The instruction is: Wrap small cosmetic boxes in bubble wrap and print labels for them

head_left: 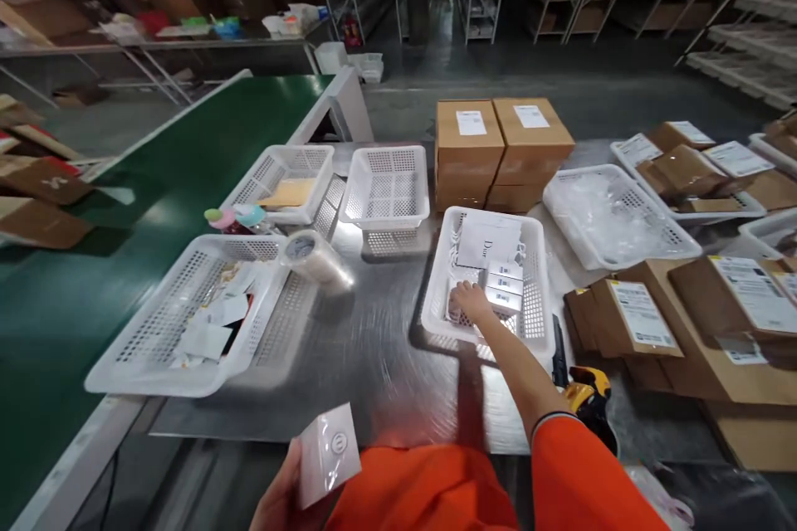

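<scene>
My left hand [280,488] is closed round a small white box [330,455] with a round dark logo and a glossy surface, held low by the table's front edge. My right hand [471,302] reaches into a white perforated basket [540,311]. Its fingers curl down at the basket's left side; whatever they grip is mostly hidden. Beside that hand stand several small white boxes [503,285] with printed labels. Behind them in the basket lies a white paper bag [489,241] with dark lettering.
A basket of paper scraps [158,282] and a clear tape roll [315,257] lie left, by a green conveyor [155,149]. Cartons [470,153] stand behind. To the right are a basket of clear plastic [616,216], labelled parcels [628,315] and a yellow-black tool [589,398].
</scene>
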The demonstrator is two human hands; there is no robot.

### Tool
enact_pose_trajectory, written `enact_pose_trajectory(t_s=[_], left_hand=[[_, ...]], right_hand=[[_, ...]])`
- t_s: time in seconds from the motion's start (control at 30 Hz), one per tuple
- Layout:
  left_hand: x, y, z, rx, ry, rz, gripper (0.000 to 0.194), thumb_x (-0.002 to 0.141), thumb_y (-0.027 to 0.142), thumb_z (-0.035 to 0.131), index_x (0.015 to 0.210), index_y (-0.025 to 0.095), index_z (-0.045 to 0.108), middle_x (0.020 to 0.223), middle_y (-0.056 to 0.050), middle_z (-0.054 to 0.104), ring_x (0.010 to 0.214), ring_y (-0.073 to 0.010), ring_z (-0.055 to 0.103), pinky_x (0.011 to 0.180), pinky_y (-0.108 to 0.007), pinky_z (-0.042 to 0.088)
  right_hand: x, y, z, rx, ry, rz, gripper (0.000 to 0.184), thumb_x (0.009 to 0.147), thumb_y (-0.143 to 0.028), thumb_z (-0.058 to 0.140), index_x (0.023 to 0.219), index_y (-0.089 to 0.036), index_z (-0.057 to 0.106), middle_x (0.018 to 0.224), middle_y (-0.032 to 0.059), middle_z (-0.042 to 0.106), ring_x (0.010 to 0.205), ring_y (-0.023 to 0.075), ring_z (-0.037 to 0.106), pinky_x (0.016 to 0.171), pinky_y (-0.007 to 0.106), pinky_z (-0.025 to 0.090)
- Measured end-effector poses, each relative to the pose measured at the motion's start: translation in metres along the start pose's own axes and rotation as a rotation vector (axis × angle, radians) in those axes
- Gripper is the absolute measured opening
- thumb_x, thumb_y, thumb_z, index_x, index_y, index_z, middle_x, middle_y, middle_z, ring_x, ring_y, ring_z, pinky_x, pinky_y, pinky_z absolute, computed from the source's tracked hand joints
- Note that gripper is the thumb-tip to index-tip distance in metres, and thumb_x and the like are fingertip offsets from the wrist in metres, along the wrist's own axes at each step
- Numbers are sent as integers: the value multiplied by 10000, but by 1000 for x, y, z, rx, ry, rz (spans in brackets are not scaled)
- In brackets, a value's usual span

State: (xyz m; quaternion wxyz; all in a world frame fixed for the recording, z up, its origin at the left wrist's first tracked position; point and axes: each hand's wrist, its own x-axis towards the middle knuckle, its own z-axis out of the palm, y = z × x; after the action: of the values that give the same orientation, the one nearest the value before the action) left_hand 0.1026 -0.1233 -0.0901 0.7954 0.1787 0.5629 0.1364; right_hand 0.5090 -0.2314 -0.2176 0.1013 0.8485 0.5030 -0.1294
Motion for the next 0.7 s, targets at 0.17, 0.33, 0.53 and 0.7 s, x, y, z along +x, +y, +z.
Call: enact_pose_trajectory(t_s=[0.17,0.33,0.53,0.7], left_hand=[[-11,4,25,70,-79,123,506,667,175,830,1151,179,684,918,-58,771,788,-231,704,683,-252,579],[-26,13,57,-76,-67,-9,476,968,298,509,1432,197,470,957,-92,752,740,-215,714,685,-324,577],[-36,22,72,-164,9,-170,372,993,335,478,1242,70,553,778,-90,704,606,-174,673,584,-278,555],[-40,25,73,-344,62,-213,314,1001,299,463,1234,109,554,806,-77,697,634,-171,679,581,-277,558]], right_hand=[[5,7,6,-69,40,-97,417,856,-22,489,1210,-148,669,1334,180,600,1277,307,481,1019,432,387],[6,14,20,-119,50,-156,420,859,-33,486,1218,-187,641,1368,140,592,1271,277,491,976,404,401],[16,7,20,-137,99,-171,346,876,-54,472,1133,-160,678,1136,160,692,1088,275,577,925,390,383],[19,11,10,-63,155,-215,316,890,-63,464,1052,-171,713,1115,140,710,1105,264,584,961,386,368]])
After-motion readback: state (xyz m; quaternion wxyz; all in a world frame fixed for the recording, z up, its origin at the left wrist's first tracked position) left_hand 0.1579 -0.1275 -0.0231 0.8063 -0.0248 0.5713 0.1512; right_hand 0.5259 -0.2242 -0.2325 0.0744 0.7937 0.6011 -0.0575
